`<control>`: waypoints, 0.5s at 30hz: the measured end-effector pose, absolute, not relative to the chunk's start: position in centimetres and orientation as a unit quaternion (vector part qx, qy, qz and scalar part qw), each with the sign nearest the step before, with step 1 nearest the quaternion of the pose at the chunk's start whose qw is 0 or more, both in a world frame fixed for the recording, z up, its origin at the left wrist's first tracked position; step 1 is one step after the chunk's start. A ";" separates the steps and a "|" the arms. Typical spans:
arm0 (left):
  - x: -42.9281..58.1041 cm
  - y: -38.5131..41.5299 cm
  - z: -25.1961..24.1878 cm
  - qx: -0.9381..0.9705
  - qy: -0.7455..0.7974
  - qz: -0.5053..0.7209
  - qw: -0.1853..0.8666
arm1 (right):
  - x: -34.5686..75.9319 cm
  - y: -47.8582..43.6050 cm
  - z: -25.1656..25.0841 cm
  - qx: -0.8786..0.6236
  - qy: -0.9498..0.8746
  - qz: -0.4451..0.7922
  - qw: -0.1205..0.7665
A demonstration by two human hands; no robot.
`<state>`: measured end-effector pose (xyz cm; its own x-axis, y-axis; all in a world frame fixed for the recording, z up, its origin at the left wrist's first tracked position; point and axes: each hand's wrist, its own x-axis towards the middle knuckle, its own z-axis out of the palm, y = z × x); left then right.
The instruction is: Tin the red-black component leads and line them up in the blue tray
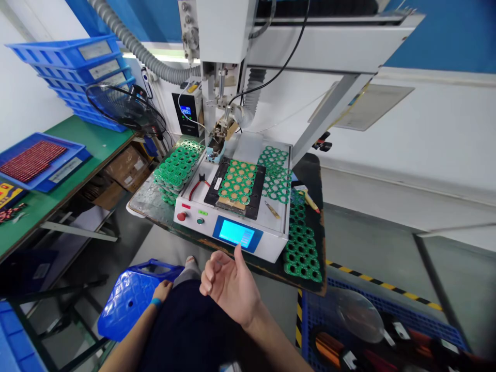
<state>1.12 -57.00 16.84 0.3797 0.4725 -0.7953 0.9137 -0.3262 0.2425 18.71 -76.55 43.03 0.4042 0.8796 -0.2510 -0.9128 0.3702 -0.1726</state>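
My right hand [228, 281] hovers palm up just in front of the white soldering machine [232, 206], below its blue touch screen [236, 233]. Its fingers are curled loosely and the thumb points up; nothing is in it. My left hand [163, 290] rests low on the edge of a blue plastic stool [129, 302], fingers bent over the rim. On the machine bed a green perforated circuit panel [237, 181] lies in a black fixture under the solder head [220, 132]. Red-handled cutters [199, 183] lie beside it.
Stacks of green panels sit left [176, 168] and right [304, 232] of the machine. A black fan [126, 108], stacked blue trays [83, 72] and a blue tray of red parts [36, 160] stand on the green bench at left. A blue crate [383, 330] is at lower right.
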 end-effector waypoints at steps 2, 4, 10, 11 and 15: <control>1.0 -57.0 16.7 0.750 0.464 -0.312 0.354 | 18.4 -76.3 43.6 -0.132 0.078 0.532 0.833; 0.9 -57.1 16.6 0.747 0.467 -0.311 0.356 | 18.2 -76.3 44.1 -0.128 0.092 0.529 0.834; 0.6 -57.2 17.1 0.749 0.467 -0.298 0.365 | 17.6 -77.1 45.2 -0.092 0.086 0.565 0.816; 0.6 -57.2 17.2 0.749 0.468 -0.296 0.364 | 17.5 -77.2 45.3 -0.091 0.081 0.568 0.814; 0.6 -57.4 17.7 0.750 0.470 -0.288 0.365 | 17.2 -77.4 45.8 -0.096 0.055 0.575 0.810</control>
<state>0.56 -57.35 17.74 0.3920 0.4954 -0.7752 0.9156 -0.2923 0.2762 17.23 -77.42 45.85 0.3319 0.9219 -0.1999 -0.9431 0.3195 -0.0923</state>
